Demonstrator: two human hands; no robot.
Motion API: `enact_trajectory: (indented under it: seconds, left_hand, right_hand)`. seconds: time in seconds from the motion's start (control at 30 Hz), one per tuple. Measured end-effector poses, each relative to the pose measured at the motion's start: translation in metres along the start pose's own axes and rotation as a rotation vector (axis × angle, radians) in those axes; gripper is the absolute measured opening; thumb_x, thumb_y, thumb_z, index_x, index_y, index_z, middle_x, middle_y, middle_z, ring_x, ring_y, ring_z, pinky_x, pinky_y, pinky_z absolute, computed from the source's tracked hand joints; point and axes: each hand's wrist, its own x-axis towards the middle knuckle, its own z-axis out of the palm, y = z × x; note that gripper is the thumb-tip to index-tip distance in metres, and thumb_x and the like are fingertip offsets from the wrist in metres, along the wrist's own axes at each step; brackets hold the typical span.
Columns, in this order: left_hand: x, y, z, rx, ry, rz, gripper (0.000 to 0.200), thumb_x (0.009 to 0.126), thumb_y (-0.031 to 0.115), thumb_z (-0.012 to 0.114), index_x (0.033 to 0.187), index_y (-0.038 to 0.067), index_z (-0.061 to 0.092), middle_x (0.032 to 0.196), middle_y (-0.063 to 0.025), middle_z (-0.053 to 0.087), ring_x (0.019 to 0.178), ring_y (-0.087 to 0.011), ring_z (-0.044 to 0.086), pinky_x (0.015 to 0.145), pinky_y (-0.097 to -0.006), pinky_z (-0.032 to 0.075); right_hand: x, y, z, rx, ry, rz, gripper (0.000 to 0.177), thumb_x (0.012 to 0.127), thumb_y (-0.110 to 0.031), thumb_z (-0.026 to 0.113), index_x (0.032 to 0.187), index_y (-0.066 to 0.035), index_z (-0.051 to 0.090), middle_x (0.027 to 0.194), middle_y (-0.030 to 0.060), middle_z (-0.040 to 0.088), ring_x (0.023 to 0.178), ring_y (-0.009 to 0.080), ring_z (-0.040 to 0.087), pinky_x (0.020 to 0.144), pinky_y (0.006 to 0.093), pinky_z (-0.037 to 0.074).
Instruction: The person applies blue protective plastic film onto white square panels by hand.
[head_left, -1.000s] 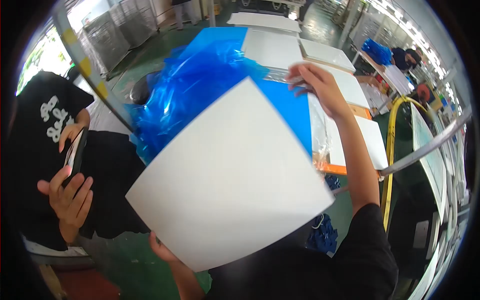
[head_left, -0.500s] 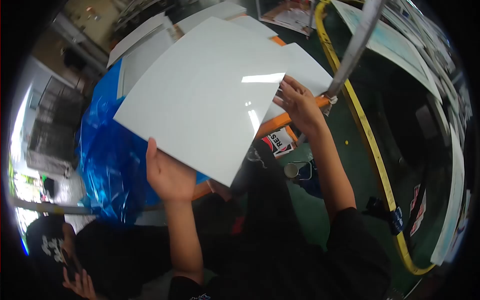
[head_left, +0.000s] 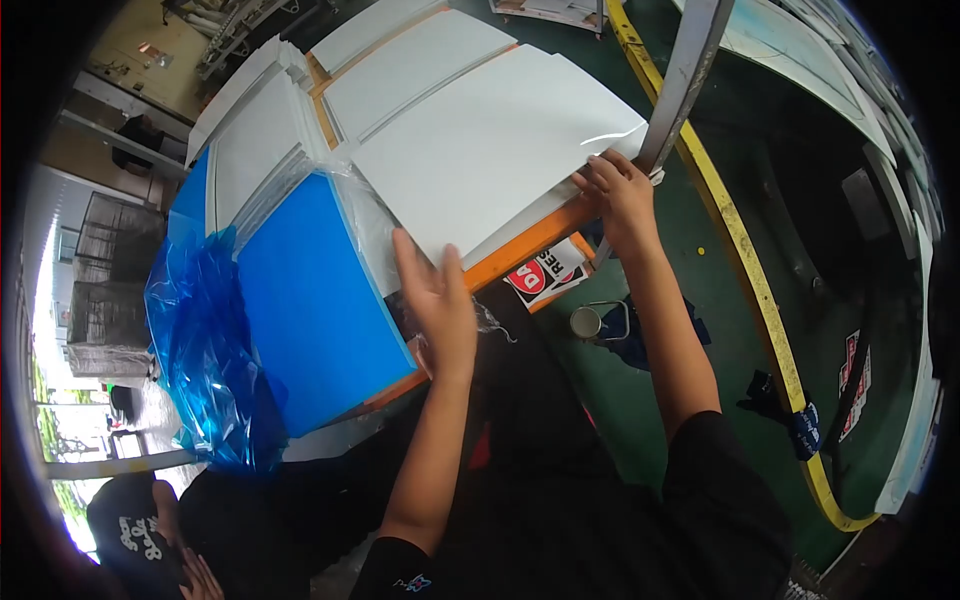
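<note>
Left hand (head_left: 440, 300): we saw it flat, fingers straight, at the near edge of the white sheet (head_left: 490, 140).
Right hand (head_left: 622, 195): fingers bent on the sheet's corner beside the metal post (head_left: 680, 80); we could not tell whether it gripped.
White sheet: it topped a stack on the orange-edged table (head_left: 530, 245).
Blue panel (head_left: 310, 290): it lay just beside the stack, with loose blue film (head_left: 200, 350) bunched alongside.

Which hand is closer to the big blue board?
Left. The left hand is open, just beside the blue board, near its right edge. The right hand is farther away, on the corner of the white sheet by the grey pole.
</note>
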Motion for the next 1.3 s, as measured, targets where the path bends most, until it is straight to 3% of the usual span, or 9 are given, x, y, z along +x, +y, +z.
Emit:
enact_trajectory:
  seconds: [0.1,0.2,0.3,0.43,0.73,0.83,0.93,1.23,1.3]
  left_hand:
    - [-0.001,-0.014,0.000,0.393,-0.126,0.187,0.069,0.094,0.017,0.064,0.147,-0.009,0.028,0.155,-0.0311,0.023,0.144,-0.0395,0.030,0.115,-0.0428,0.033]
    - [-0.004,-0.005,0.005,0.730,-0.183,0.260,0.071,0.092,0.017,0.069,0.149,-0.003,0.031,0.153,-0.0320,0.027,0.142,-0.0399,0.033,0.115,-0.0432,0.032]
    - [-0.001,-0.009,0.003,0.741,-0.199,0.273,0.071,0.088,0.019,0.072,0.148,0.000,0.037,0.153,-0.0323,0.027,0.142,-0.0441,0.032,0.114,-0.0465,0.034]
    - [0.001,-0.009,-0.002,0.741,-0.239,0.279,0.065,0.087,0.015,0.072,0.144,0.000,0.043,0.154,-0.0271,0.031,0.143,-0.0410,0.033,0.113,-0.0456,0.035]
    - [-0.027,-0.013,-0.019,0.821,-0.139,0.340,0.031,0.089,0.008,0.067,0.120,0.000,0.067,0.128,-0.0129,0.063,0.115,-0.0300,0.062,0.095,-0.0369,0.051]
    - [-0.018,-0.022,-0.023,0.802,-0.118,0.392,0.026,0.091,0.008,0.066,0.115,0.000,0.069,0.125,-0.0128,0.065,0.112,-0.0294,0.064,0.092,-0.0365,0.053]
    - [-0.013,-0.027,-0.024,0.678,-0.106,0.250,0.021,0.091,0.008,0.067,0.109,-0.002,0.071,0.118,-0.0135,0.069,0.107,-0.0300,0.066,0.092,-0.0364,0.053]
    - [-0.010,-0.020,-0.024,0.594,-0.064,0.164,0.017,0.091,0.008,0.067,0.103,-0.003,0.072,0.112,-0.0143,0.071,0.101,-0.0280,0.069,0.084,-0.0338,0.056]
    - [-0.017,-0.017,-0.031,0.659,-0.129,0.299,0.018,0.088,0.007,0.069,0.105,0.003,0.074,0.117,-0.0108,0.070,0.102,-0.0275,0.069,0.086,-0.0345,0.056]
  right_hand:
    - [0.003,0.009,-0.011,-0.003,0.029,-0.047,0.029,0.090,-0.005,0.063,0.113,0.011,0.056,0.094,0.0120,0.064,0.082,0.0201,0.068,0.081,0.0314,0.060]
    - [0.001,0.006,-0.018,-0.039,0.069,-0.051,0.027,0.090,-0.005,0.063,0.110,0.012,0.057,0.093,0.0118,0.065,0.081,0.0199,0.068,0.077,0.0303,0.061]
    - [-0.004,-0.006,-0.022,-0.148,0.084,-0.032,0.030,0.090,-0.010,0.067,0.112,0.009,0.059,0.089,0.0061,0.061,0.081,0.0148,0.066,0.077,0.0266,0.059]
    - [0.000,-0.001,-0.030,-0.157,0.056,-0.051,0.031,0.090,-0.011,0.068,0.112,0.008,0.060,0.093,0.0081,0.065,0.082,0.0158,0.068,0.076,0.0258,0.058]
    - [0.001,0.003,-0.028,-0.167,0.019,-0.104,0.027,0.091,-0.008,0.067,0.108,0.012,0.058,0.091,0.0138,0.068,0.080,0.0194,0.070,0.070,0.0277,0.061]
    - [0.000,-0.004,-0.028,-0.283,-0.003,-0.125,0.026,0.091,-0.009,0.067,0.106,0.011,0.059,0.088,0.0133,0.068,0.076,0.0181,0.070,0.065,0.0279,0.060]
    - [0.001,-0.007,-0.033,-0.410,-0.005,-0.123,0.024,0.090,-0.011,0.068,0.102,0.008,0.060,0.085,0.0113,0.068,0.070,0.0155,0.068,0.061,0.0277,0.059]
    - [-0.003,-0.006,-0.039,-0.618,-0.032,-0.210,0.018,0.089,-0.013,0.070,0.093,0.002,0.061,0.076,0.0046,0.064,0.062,0.0094,0.063,0.054,0.0241,0.054]
    - [-0.016,-0.001,-0.033,-0.651,-0.058,-0.283,0.017,0.090,-0.012,0.070,0.093,0.002,0.061,0.076,0.0037,0.064,0.060,0.0077,0.061,0.053,0.0221,0.051]
